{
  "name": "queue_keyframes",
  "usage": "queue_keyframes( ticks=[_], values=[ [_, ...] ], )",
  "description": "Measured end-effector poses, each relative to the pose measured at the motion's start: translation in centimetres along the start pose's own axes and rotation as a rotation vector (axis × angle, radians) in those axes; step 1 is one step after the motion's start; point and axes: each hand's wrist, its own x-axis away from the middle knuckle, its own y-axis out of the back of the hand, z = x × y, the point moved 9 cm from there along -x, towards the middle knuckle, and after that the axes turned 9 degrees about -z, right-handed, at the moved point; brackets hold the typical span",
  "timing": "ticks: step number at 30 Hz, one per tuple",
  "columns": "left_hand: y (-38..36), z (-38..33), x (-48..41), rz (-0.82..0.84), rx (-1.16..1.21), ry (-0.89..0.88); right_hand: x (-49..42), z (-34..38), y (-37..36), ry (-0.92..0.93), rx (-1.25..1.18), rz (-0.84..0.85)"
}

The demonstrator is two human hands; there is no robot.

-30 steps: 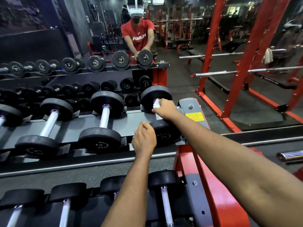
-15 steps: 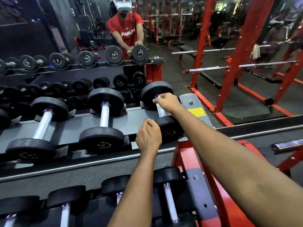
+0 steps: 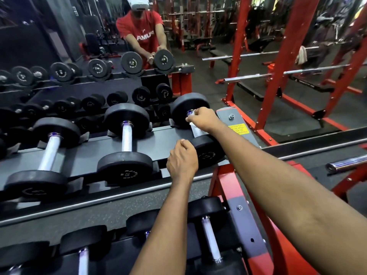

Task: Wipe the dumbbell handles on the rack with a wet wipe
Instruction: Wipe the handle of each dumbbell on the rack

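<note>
Sliding up toward the far weight since a second ago, the right hand (image 3: pixel 204 120) has left the lower part of the handle (image 3: pixel 197 132) bare, while the left hand (image 3: pixel 182 161) has stayed where it was. The right hand's fingers are curled over the top end of that handle, clamped on a white wet wipe (image 3: pixel 190 124) that peeks out at the knuckles and under the palm, pressed to the metal right beside the far weight (image 3: pixel 185 106). This dumbbell is the last one at the right end of the upper shelf of the rack (image 3: pixel 83 161), lying front to back in its cradles, with its near weight (image 3: pixel 209 153) just below the wrist. The left hand is balled into a fist, thumb on top, resting at the shelf's front edge and touching the left side of the near weight. Two more dumbbells lie on the same shelf to the left, the middle one (image 3: pixel 127 135) just beside the left hand and another (image 3: pixel 48 153) farther left. A lower shelf holds more dumbbells (image 3: pixel 210 239), partly hidden under the forearms. A yellow label (image 3: pixel 238 129) sits on the grey end plate just right of the right wrist. Behind the rack a mirror (image 3: pixel 59 36) shows the person in a red shirt leaning over the weights. Red uprights (image 3: pixel 288 56) stand to the right.
</note>
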Motion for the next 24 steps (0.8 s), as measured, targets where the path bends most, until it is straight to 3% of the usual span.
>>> queue_keyframes(
  ticks=[4,10,16,24],
  values=[
    [-0.4,0.3,-0.1,0.002,0.015,-0.003,-0.2,-0.8,-1.2,-0.060,-0.127,0.114],
    [-0.4,0.3,-0.2,-0.027,0.027,0.003,-0.5,-2.4,-2.6,-0.341,-0.677,0.183],
    [-0.4,0.2,0.0,0.004,-0.009,0.039,-1.4,-3.4,-1.1,-0.332,-0.710,0.063],
    [-1.0,0.3,0.5,0.000,-0.045,0.120,-1.0,-3.1,-3.1,-0.440,-0.957,0.311]
  ],
)
